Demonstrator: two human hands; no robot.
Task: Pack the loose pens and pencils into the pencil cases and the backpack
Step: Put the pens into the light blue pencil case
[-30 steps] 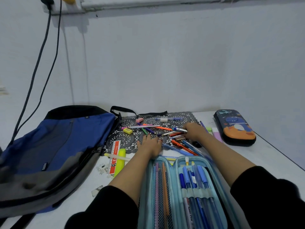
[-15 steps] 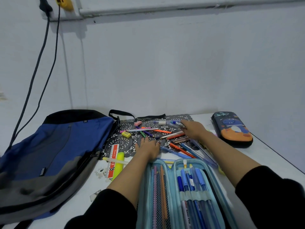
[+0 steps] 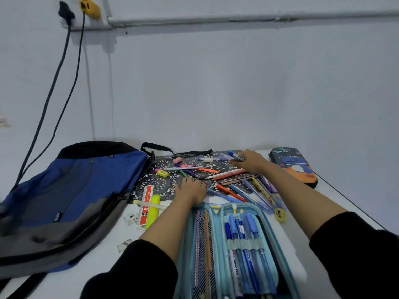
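In the head view, the right hand (image 3: 250, 161) is reaching to the far edge of the black lace mat (image 3: 151, 182), its fingers (image 3: 235, 162) pinching a blue-capped pen (image 3: 234, 155). The left hand (image 3: 191, 189) is lying flat, fingers spread and gripping nothing, just beyond the open light-blue pencil case (image 3: 218, 214). Loose pens and pencils (image 3: 228, 174) are lying scattered between the hands. The blue backpack (image 3: 75, 190) is lying on the counter (image 3: 336, 201) at left, a closed dinosaur pencil case (image 3: 293, 167) at far right.

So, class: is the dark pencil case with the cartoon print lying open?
No, the dark pencil case lies shut at the table's far right, while the light blue case lies open.
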